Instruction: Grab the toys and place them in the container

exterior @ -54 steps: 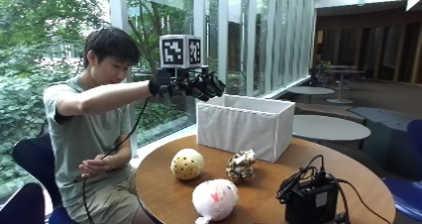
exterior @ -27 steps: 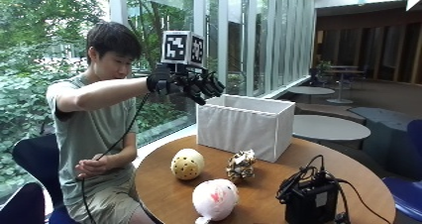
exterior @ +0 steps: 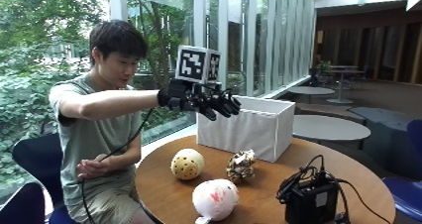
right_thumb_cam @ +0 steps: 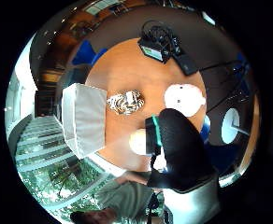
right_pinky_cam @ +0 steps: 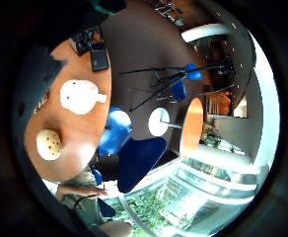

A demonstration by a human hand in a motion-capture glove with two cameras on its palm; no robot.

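- the gloved right hand (exterior: pixel 201 101) hangs above the table beside the white container (exterior: pixel 249 126), a little lower than half a second ago; fingers loosely spread, nothing in them.
- three toys lie as before on the round table (exterior: pixel 264 194): the spotted ball (exterior: pixel 187 164), the striped plush (exterior: pixel 240 165) just beside it, and the white plush (exterior: pixel 215 199) nearer the table's edge.
- bare left hand (exterior: pixel 95 168) stays in the lap.

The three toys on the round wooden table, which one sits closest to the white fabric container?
The striped tiger-patterned plush toy, just in front of the white fabric container. The yellow spotted ball lies further left; the white-pink plush sits near the table's front edge.
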